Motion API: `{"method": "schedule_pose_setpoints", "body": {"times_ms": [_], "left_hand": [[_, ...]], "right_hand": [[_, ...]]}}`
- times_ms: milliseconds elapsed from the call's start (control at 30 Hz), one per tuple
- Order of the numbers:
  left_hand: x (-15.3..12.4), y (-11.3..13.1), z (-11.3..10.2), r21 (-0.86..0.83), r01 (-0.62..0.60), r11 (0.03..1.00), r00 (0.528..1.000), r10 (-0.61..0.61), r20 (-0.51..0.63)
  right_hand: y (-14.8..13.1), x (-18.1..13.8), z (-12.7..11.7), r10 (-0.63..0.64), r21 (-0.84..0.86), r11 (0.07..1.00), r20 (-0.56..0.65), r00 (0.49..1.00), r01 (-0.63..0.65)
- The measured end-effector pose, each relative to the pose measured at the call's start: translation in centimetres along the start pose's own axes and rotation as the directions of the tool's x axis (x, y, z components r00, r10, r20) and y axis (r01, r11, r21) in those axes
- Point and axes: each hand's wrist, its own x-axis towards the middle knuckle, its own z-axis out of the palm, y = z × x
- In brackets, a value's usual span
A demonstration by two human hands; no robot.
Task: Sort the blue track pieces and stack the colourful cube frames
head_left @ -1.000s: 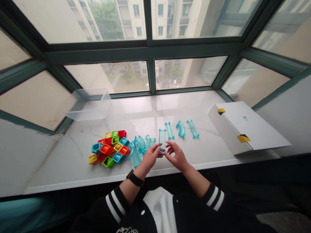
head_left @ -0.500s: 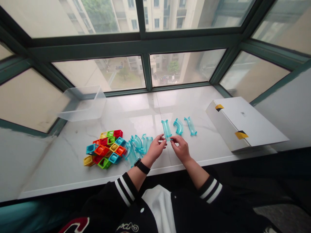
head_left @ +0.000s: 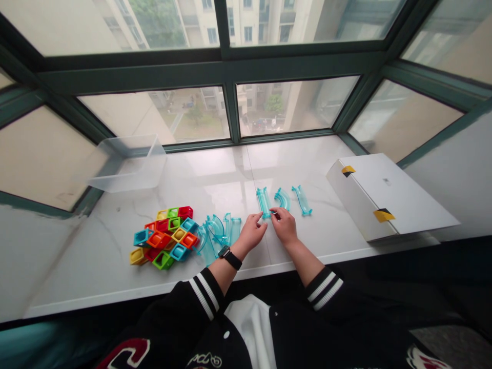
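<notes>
The straight clear-blue track piece [head_left: 263, 202] lies flat on the marble window sill [head_left: 215, 174], about midway along it and nearer the front edge than the glass, and it forms a loose row with a curved track piece [head_left: 282, 199] and a slightly bowed track piece [head_left: 302, 200]. All three stand apart from the main pile, their long sides roughly facing one another. The left hand [head_left: 251, 234] and the right hand [head_left: 284, 227] are close together at the lower end of the straight piece, both half-curled, with the fingertips [head_left: 273, 211] of the right hand just by that end and almost meeting the fingers of the left. Neither hand lifts the piece, but whether they pinch it or only touch it, I cannot tell. A black watch [head_left: 229, 258] sits on the left wrist. Left of the hands, a tangle of clear track pieces [head_left: 215, 233] lies beside a heap of red, yellow, green and blue square frames [head_left: 165, 238]. A clear plastic box [head_left: 126, 164] sits toward the back left of the sill, and a flat white cardboard box [head_left: 388, 197] lies at the right end.
</notes>
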Motion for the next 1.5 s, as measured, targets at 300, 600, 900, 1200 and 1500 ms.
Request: {"method": "schedule_pose_setpoints", "body": {"times_ms": [300,600,900,1200,1500], "left_hand": [[0.4,-0.9,0.5,0.007,0.024,1.0,0.999,-0.024,0.023],[0.4,-1.2,0.7,-0.007,0.039,0.999,0.999,-0.039,0.023],[0.2,-1.1,0.5,0.02,0.037,0.999,0.999,-0.038,0.028],[0.3,-1.6,0.6,0.044,0.061,0.997,0.997,-0.063,0.037],[0.3,-1.1,0.5,0.037,0.049,0.998,0.998,-0.05,0.028]], "right_hand": [[0.7,0.2,0.6,0.011,-0.044,0.999,0.014,1.0,-0.011],[1.2,0.1,0.8,0.0,-0.044,0.999,0.021,1.0,0.001],[1.1,-0.5,0.6,0.031,-0.033,0.999,0.011,0.999,-0.03],[2.1,-1.8,1.4,0.112,-0.016,0.994,-0.037,0.993,-0.112],[2.1,-2.0,1.3,0.123,-0.014,0.992,-0.034,0.992,-0.124]]}}
